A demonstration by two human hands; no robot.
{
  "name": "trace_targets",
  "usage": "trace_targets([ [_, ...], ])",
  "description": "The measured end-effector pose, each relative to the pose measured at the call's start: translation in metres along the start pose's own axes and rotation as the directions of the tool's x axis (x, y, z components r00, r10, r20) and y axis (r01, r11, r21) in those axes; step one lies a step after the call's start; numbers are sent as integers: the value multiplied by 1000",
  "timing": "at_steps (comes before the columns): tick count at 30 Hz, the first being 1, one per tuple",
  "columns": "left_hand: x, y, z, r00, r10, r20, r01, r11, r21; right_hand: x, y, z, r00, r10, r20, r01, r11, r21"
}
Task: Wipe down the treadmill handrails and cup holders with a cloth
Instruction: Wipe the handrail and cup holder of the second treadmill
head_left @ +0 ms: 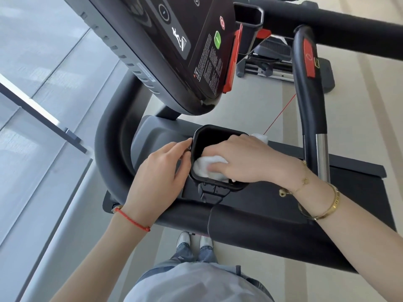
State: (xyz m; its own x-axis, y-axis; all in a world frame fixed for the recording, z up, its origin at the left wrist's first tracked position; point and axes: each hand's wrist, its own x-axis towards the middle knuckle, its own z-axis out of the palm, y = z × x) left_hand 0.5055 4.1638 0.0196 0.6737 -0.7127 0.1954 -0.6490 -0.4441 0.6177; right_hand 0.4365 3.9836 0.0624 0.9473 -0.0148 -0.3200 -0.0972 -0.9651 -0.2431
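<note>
The right hand (pixel 244 158), fingers closed on the cloth (pixel 207 166), is wiping inside the cup holder (pixel 197 136) while the left hand (pixel 161 171), fingers loosely open, is steadying its left rim; the handrails (pixel 305 83) appear outstanding.

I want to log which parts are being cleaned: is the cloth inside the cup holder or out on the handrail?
Inside. The white cloth is bunched in the black cup holder, pressed by the right hand; the left hand touches the rim.
</note>
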Motion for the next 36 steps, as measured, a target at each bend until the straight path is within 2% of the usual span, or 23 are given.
trace_targets([
  [4,-1,0,-2,1000,17,7,-17,1000,17,-20,-5,-5,989,91,-117,-65,975,212],
  [7,-6,-3,-7,999,32,-8,-32,999,29,-37,-10,1,982,107,-158,-42,929,367],
  [9,-10,-5,-9,999,36,-16,-36,999,19,-49,-18,10,980,87,-177,-9,916,400],
  [12,-13,-6,-9,999,31,-13,-31,999,10,-60,-34,26,972,49,-230,37,934,356],
  [15,-13,-8,-7,1000,22,-8,-23,1000,-14,-62,-39,30,971,88,-223,7,919,394],
  [22,-12,-11,-7,999,39,6,-39,999,-15,-78,-22,20,999,26,-27,-14,930,367],
  [29,-11,-13,-6,999,42,23,-41,998,-40,-56,-47,40,967,40,-253,-16,995,99],
  [36,-11,-13,-7,999,29,13,-29,999,-25,-84,-28,50,905,30,-424,-19,999,29],
])
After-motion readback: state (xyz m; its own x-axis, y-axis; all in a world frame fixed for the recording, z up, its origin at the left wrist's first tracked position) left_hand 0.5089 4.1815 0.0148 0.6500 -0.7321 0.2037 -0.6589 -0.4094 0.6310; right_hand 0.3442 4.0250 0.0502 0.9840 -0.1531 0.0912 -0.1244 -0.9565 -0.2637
